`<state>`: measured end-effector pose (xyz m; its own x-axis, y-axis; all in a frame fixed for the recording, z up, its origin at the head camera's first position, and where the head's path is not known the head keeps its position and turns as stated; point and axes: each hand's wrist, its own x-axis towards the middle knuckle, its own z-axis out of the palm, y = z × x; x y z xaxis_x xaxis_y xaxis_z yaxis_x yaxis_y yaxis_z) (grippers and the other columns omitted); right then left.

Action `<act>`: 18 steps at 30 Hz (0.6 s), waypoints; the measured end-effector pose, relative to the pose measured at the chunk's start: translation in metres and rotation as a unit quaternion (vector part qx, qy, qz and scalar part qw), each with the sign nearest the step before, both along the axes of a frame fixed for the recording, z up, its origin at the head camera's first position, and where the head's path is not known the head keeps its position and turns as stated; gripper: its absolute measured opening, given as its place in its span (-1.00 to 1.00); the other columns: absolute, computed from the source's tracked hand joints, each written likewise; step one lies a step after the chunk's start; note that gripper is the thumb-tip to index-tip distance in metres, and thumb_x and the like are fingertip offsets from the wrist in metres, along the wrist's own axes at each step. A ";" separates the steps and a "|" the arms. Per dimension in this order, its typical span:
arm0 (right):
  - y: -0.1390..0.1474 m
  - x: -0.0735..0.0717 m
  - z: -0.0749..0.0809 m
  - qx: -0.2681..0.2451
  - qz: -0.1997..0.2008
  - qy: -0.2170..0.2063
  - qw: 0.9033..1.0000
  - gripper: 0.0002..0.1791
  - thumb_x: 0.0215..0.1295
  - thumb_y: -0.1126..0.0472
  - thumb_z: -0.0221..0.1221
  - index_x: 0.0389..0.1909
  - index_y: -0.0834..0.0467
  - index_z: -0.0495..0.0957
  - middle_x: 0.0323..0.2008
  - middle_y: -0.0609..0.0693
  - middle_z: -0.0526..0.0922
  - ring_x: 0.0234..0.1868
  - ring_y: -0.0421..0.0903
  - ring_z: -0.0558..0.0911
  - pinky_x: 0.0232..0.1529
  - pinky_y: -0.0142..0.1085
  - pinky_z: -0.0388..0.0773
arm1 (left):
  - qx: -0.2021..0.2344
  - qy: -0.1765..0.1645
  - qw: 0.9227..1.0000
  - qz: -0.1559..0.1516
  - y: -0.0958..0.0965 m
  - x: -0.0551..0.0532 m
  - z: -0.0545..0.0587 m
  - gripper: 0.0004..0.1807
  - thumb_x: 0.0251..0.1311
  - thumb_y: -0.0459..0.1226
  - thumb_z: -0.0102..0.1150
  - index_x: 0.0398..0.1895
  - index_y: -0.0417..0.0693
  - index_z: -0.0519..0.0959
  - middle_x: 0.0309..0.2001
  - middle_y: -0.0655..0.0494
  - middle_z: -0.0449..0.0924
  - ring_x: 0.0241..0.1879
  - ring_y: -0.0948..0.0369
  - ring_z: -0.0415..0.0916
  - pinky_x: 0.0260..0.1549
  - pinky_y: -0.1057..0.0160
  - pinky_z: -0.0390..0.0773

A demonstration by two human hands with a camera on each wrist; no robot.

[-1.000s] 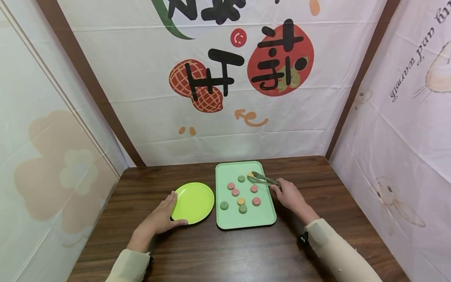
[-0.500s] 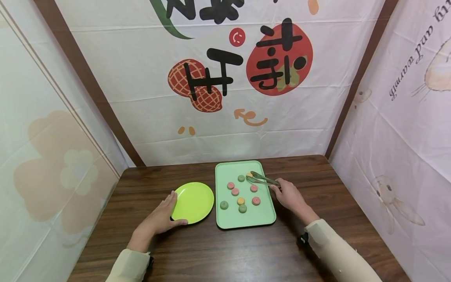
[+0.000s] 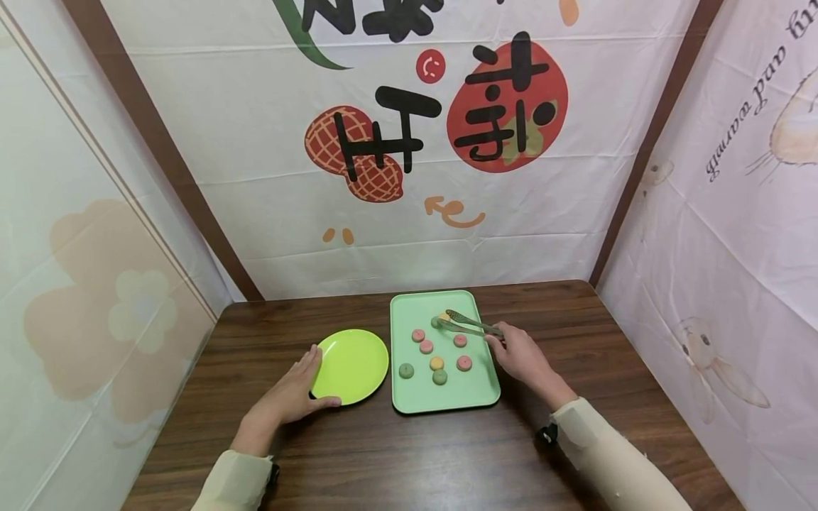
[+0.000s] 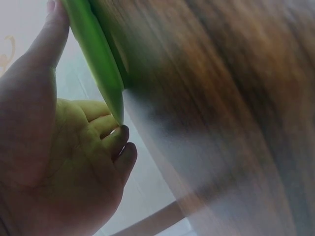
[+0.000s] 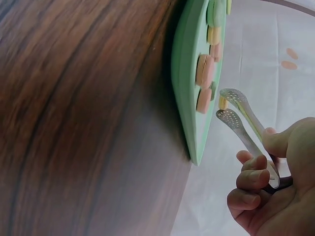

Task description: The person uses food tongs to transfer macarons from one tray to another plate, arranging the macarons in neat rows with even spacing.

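Observation:
My right hand [image 3: 520,355] holds a pair of metal tongs [image 3: 469,325], thumb on one arm and fingers on the other. In the right wrist view, a yellow macaron [image 5: 223,103] sits between the perforated tips of the tongs. Beside it, at the far part of the mint-green tray [image 3: 409,397], lies a green macaron [image 3: 436,322]. My left hand [image 3: 290,390] rests against the left and near rim of the lime-green plate [image 3: 351,365], its thumb and fingers spread wide. The left wrist view shows the fingertips right at the plate's edge.
Several pink macarons [image 3: 464,363], two more green ones [image 3: 406,370] and another yellow one [image 3: 437,363] lie on the tray. Plate and tray stand close side by side on the dark wooden table [image 3: 409,461]. A printed white curtain [image 3: 275,234] hangs behind the table.
The right hand has moved the tongs slightly left, and the yellow macaron between their tips has come nearer the far green one. The left hand and the plate have stayed put.

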<state>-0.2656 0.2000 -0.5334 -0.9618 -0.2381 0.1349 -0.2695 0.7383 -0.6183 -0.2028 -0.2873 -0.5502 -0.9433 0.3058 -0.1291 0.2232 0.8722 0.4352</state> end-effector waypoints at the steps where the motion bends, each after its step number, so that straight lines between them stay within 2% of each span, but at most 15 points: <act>1: -0.001 0.001 0.001 0.002 -0.001 0.001 1.000 -0.61 0.68 0.07 0.15 0.22 0.30 0.61 -0.38 0.00 0.63 -0.49 -0.10 0.53 -0.45 -0.19 0.51 | -0.001 0.000 1.000 0.000 0.000 0.000 0.000 0.43 0.23 0.35 0.38 0.69 -0.47 -0.16 0.71 -0.41 -0.23 0.68 -0.30 -0.16 0.60 -0.33 0.06; 6: -0.006 0.003 0.002 0.013 -0.006 0.013 1.000 -0.57 0.67 0.06 0.17 0.27 0.32 0.60 -0.09 0.15 0.76 -0.19 0.03 0.75 -0.25 -0.07 0.72 | 0.000 0.000 1.000 0.001 0.000 0.000 -0.001 0.43 0.23 0.35 0.38 0.69 -0.47 -0.16 0.71 -0.41 -0.22 0.68 -0.30 -0.15 0.59 -0.33 0.06; 9: -0.009 0.004 0.003 0.016 -0.004 0.019 1.000 -0.56 0.67 0.05 0.18 0.28 0.31 0.60 0.01 0.21 0.76 -0.02 0.14 0.78 -0.12 0.02 0.76 | 0.000 0.000 1.000 0.000 0.000 0.000 -0.001 0.43 0.23 0.36 0.38 0.69 -0.48 -0.15 0.71 -0.41 -0.22 0.68 -0.31 -0.16 0.59 -0.33 0.06; 12: -0.012 0.004 0.003 0.014 0.000 0.025 1.000 -0.57 0.66 0.05 0.19 0.26 0.31 0.61 0.01 0.21 0.77 0.00 0.16 0.78 -0.09 0.05 0.76 | 0.000 0.000 1.000 -0.001 0.000 0.000 0.000 0.42 0.24 0.35 0.37 0.69 -0.48 -0.15 0.71 -0.42 -0.23 0.68 -0.31 -0.16 0.59 -0.34 0.06; 18: -0.017 0.005 0.002 0.011 0.011 0.032 0.999 -0.60 0.65 0.06 0.20 0.22 0.28 0.63 -0.07 0.14 0.77 -0.12 0.05 0.76 -0.19 -0.02 0.73 | 0.007 0.000 1.000 0.000 0.000 0.002 0.001 0.41 0.25 0.33 0.39 0.69 -0.48 -0.16 0.71 -0.42 -0.23 0.68 -0.31 -0.16 0.59 -0.35 0.05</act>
<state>-0.2609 0.1826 -0.5318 -0.9459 -0.2628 0.1901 -0.3242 0.7444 -0.5837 -0.2012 -0.2869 -0.5493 -0.9431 0.3085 -0.1241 0.2242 0.8656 0.4476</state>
